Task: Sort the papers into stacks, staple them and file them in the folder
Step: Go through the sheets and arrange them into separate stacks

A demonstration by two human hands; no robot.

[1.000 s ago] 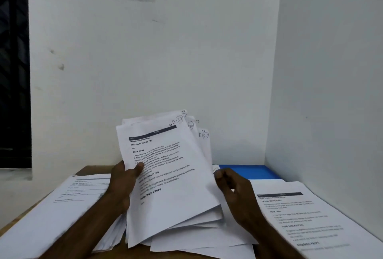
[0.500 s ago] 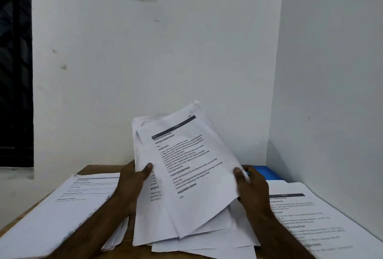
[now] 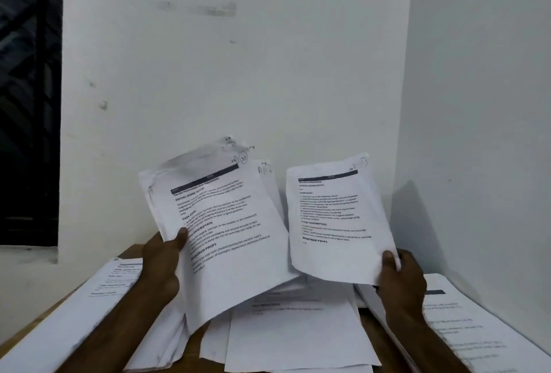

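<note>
So, versus half a second back, we see the top page has come off. The right hand (image 3: 401, 277) was on the right edge of the bundle then; now it holds a single sheet (image 3: 334, 223) on its own, off to the right with a strip of wall (image 3: 268, 74) showing between the two. Its thumb is on the front of the sheet's lower right corner with the fingers behind, so a pinch. The left hand (image 3: 161, 262) grips the rest of the bundle (image 3: 226, 238) same as before, thumb on the left edge, fingers round the back. The page now on top is a different one with bolder headings, its top leaning right. The blue thing we saw behind the right hand earlier is hidden behind the sheet now.

Paper-wise it's thin white printer stuff with black text, a dark bar across the top and pen scribbles in the upper right corners. The bundle's top corners fan out unevenly and its lower edge sags; the single sheet curls a bit along the bottom.

Below and between the hands a loose pile (image 3: 298, 334) lies flat and askew on the brown wooden table (image 3: 128, 253). There's a neater stack (image 3: 74, 322) left of the left hand, and another stack (image 3: 465, 328) right of the right hand. The wall is matte white with a few scuffs.
</note>
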